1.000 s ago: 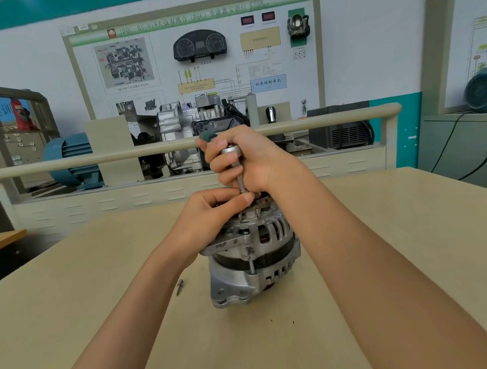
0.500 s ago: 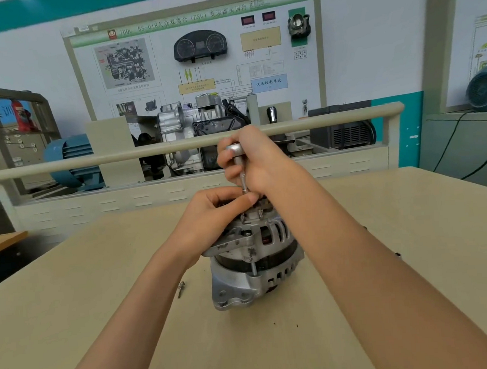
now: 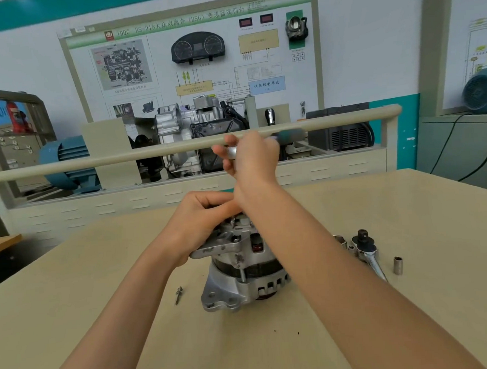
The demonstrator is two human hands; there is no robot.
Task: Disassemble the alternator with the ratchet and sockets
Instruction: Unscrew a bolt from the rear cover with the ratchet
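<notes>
**A:** Why is your left hand (image 3: 203, 221) curled over the top of the alternator (image 3: 242, 270)?

**B:** You grip the upper housing there to keep it from turning or tipping. It stands on end near the middle of the table (image 3: 74, 323), on a narrow base, so any twist at the top would likely spin it.

**A:** And your right hand (image 3: 252, 161)?

**B:** Its fingers are clenched round a ratchet (image 3: 233, 152), held high above the alternator with the teal handle pointing right. I cannot tell whether a socket on it reaches a fastener; your wrist hides that spot.

**A:** Why the tools by the right edge?

**B:** A second ratchet (image 3: 367, 251) lies there just beside your right forearm, with a loose socket (image 3: 398, 265) standing near it, probably so you can swap sizes quickly. A removed bolt (image 3: 178, 295) lies just left of the alternator's base, parked where it will not roll under your work.
</notes>
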